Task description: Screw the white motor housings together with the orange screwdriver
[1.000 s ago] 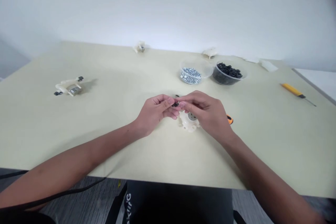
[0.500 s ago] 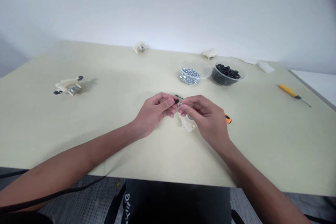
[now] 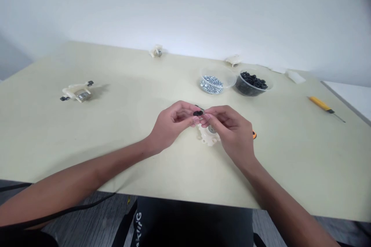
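Note:
My left hand (image 3: 173, 126) is closed, pinching a small black plastic part (image 3: 198, 113) between thumb and fingertips. My right hand (image 3: 232, 129) meets it from the other side, thumb and forefinger pressed together at the part's right edge. Whatever tiny thing these fingers hold is too small to make out. Below both hands a cream plastic piece with a notched edge (image 3: 208, 139) and a round metal motor (image 3: 212, 129) lies on the table, partly covered by my right hand. A screwdriver's orange-and-black handle (image 3: 254, 134) pokes out behind that hand, and its dark shaft shows above the fingertips.
Beyond my hands stand a clear bowl of silver screws (image 3: 212, 85) and another of black parts (image 3: 252, 83). A yellow screwdriver (image 3: 321, 104) lies at right. Cream motor assemblies sit at left (image 3: 77, 92), back centre (image 3: 156, 51) and near the bowls (image 3: 233, 60). White scraps (image 3: 295, 77) lie behind.
My hands have come together, so the right fingertips now meet the black part. The left fingers have turned it, showing more of it. The view has shifted slightly.

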